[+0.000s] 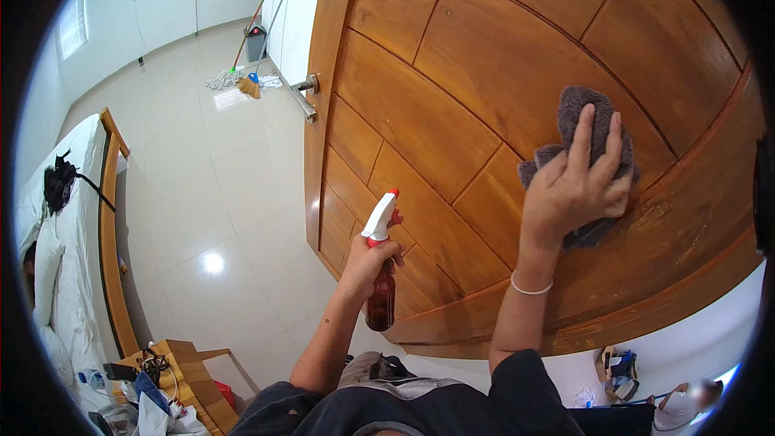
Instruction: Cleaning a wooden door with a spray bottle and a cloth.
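Observation:
A wooden door (460,103) with carved panel grooves stands before me. My right hand (575,188) presses a dark grey cloth (584,106) against its surface, towards the door's right side. The cloth is bunched under my palm and spread fingers. In my left hand (375,260) is an amber spray bottle (380,303) with a white and red trigger head (381,218). The bottle is upright, held around its neck in front of the lower part of the door. A metal lever handle (304,100) sits on the door's left edge.
A mop (224,79), a broom (249,86) and a grey bin (256,42) stand by the far wall. To the left is a bed (79,290); a cluttered wooden table (187,369) is nearby. A person (678,409) and a box (617,372) are at lower right.

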Demonstrator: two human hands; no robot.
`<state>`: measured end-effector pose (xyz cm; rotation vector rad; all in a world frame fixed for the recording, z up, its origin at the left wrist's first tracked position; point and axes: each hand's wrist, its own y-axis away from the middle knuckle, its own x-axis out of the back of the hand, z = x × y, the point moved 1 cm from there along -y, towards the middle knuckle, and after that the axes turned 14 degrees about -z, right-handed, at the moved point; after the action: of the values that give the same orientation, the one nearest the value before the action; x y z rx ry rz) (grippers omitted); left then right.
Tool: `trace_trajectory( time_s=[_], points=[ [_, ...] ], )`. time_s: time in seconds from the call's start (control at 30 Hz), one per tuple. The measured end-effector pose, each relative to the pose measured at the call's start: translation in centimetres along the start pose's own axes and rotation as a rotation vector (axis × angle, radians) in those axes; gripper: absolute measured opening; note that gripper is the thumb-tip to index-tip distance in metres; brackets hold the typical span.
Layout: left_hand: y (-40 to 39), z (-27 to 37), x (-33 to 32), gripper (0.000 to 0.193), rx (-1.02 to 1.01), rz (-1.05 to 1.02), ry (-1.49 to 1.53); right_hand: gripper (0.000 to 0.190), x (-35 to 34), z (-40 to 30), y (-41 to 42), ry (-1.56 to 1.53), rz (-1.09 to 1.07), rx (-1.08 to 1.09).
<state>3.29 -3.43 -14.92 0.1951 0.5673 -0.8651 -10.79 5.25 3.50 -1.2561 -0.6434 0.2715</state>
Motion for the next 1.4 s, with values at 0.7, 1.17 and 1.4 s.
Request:
trace_trajectory(
  time_s=[0.7,1.17,1.4],
  points=[
    [1.6,2.9,4.3,0.072,0.028,-0.008,-0.011,0.04,-1.6,-1.0,13.5,-0.156,-0.397,0.268],
    [-0.9,8.6,12.2,0.043,-0.097,0.199,-0.043,0.039,-15.2,-24.0,9.0,-0.034,-0.412,0.697],
    [-3.3,13.0,15.0,0.04,-0.054,0.085,-0.134,0.038,-21.9,-25.0,20.3,0.24,-0.58,1.097]
  ],
)
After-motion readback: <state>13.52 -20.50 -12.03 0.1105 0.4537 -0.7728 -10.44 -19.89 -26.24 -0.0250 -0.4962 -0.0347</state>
